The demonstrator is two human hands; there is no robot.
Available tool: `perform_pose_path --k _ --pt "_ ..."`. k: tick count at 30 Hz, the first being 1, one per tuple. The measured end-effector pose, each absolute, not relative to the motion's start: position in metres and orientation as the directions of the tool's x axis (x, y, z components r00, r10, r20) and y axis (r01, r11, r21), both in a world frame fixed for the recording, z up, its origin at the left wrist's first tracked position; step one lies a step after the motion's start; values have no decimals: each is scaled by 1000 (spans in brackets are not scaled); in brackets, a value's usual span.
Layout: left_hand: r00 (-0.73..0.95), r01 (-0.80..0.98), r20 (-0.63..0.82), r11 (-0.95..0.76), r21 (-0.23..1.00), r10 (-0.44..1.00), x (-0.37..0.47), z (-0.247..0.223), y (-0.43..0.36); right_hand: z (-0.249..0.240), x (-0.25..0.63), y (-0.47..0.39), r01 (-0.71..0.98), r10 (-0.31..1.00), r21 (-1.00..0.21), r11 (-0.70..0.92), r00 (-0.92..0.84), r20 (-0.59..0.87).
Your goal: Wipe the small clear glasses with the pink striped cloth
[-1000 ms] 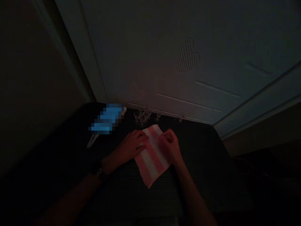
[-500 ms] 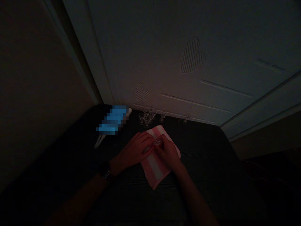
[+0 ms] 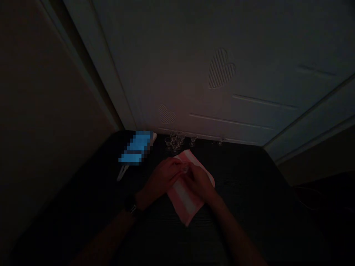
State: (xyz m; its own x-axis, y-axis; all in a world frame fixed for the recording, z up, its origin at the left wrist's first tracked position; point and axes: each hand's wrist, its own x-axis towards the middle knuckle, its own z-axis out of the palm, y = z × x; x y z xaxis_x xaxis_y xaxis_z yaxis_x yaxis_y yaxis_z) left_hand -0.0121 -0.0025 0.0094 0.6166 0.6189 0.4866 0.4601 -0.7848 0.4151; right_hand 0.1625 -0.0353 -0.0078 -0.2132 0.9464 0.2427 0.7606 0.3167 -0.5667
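Note:
Over a pink-and-white striped cloth (image 3: 184, 195), a small clear glass (image 3: 185, 169) sits between the fingers of both hands. My right hand (image 3: 202, 181) is closed, pinching it from the right. My left hand (image 3: 166, 173), with a dark watch on its wrist, curls round its left side; those fingers partly cover the glass and the cloth's edge. Dim light hides the exact finger contact. Beyond the cloth stands a cluster of small stemmed glasses (image 3: 175, 142). Another stemmed glass (image 3: 193, 140) is a little to their right.
A device with a pixelated blue screen (image 3: 136, 147) and a white strap lies at the back left of the dark table (image 3: 244, 192). One more small glass (image 3: 220, 141) stands at the back right. A pale panel with embossed hearts (image 3: 222, 69) rises behind the table.
The camera view has shifted slightly, so the table sits a little lower. My fingers have closed in further round the glass, which now shows less.

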Motion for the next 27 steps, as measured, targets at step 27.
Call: perform_pose_path --k 27 --pt "543 578 392 -669 466 743 -18 4 5 -10 161 -36 833 950 -490 257 -125 287"
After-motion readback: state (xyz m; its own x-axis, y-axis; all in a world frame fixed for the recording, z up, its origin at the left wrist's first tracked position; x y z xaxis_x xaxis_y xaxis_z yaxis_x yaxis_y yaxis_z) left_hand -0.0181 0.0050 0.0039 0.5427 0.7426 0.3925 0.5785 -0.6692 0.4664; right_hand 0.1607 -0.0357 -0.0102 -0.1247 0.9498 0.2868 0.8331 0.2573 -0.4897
